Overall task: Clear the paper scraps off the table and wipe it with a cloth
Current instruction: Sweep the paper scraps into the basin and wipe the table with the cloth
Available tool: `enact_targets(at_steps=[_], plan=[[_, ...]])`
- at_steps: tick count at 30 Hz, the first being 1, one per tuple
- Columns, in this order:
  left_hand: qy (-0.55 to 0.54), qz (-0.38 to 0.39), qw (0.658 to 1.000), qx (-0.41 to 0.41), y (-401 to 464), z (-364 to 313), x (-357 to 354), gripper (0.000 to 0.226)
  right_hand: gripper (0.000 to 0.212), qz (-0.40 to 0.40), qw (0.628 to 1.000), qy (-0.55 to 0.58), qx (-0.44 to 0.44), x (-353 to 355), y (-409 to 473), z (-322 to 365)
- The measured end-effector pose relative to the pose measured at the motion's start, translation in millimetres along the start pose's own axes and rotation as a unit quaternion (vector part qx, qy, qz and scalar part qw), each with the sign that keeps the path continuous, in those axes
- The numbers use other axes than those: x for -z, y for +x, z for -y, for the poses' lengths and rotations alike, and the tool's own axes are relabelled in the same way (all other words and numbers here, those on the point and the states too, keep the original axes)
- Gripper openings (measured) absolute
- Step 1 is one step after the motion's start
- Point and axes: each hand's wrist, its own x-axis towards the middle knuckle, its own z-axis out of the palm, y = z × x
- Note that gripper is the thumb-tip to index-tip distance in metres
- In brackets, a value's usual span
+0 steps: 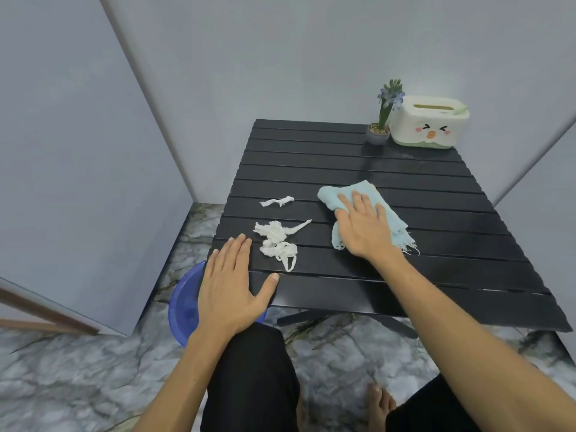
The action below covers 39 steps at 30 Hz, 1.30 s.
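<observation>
Cloth (pixel 358 210) under flat right hand (pixel 363 230), fingers spread; left hand (pixel 230 288) flat, splayed, beside paper scraps (pixel 277 241).

A potted plant (pixel 381 129) touches a tissue box (pixel 428 127); blue basin (pixel 182 307) below.

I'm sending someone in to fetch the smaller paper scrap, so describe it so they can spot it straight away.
Find the black slatted table. On its left half, beyond the big crumpled white paper clump, lies the smaller scrap. It is a thin twisted white strip, lying alone, left of the light blue cloth.
</observation>
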Motion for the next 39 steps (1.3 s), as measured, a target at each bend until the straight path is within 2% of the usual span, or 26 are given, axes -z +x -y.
enact_targets(at_steps=[7,12,15,20,25,26,28,32,36,39], plan=[[-0.036,-0.004,0.999,-0.005,-2.7,5.3,4.1,0.080,0.053,0.048,0.991,0.087,0.093,6.7,30.6,37.4],[-0.105,-0.035,0.992,0.052,-2.3,21.6,10.8,0.071,0.052,0.122,0.969,0.205,0.069,6.1,36.5,67.6],[-0.155,-0.036,0.984,0.082,-1.3,32.2,9.2,0.073,0.059,0.143,0.964,0.206,0.084,-1.2,31.6,76.9],[-0.209,-0.025,0.971,0.114,-6.0,43.5,4.8,0.076,0.049,0.152,0.955,0.216,0.133,-7.4,4.9,89.1],[-0.239,-0.020,0.961,0.140,-7.8,40.3,5.9,0.070,0.039,0.142,0.949,0.250,0.128,-7.7,-36.7,112.3],[-0.242,-0.019,0.960,0.143,-8.1,39.7,6.8,0.068,0.035,0.128,0.951,0.255,0.117,-8.3,-41.4,116.2],[-0.248,-0.011,0.958,0.144,-9.0,40.5,9.4,0.062,0.044,0.080,0.947,0.302,0.076,-3.2,-47.1,121.2],[-0.253,0.008,0.958,0.136,-13.3,50.8,12.6,0.059,0.048,0.001,0.910,0.411,-0.057,18.8,-52.1,105.3],[-0.260,0.014,0.955,0.139,-13.9,64.1,14.8,0.059,0.046,0.015,0.900,0.422,-0.107,31.8,-74.3,64.9],[-0.254,0.011,0.957,0.136,-13.5,73.0,18.5,0.056,0.053,0.006,0.919,0.382,-0.097,36.7,-97.5,47.9]])
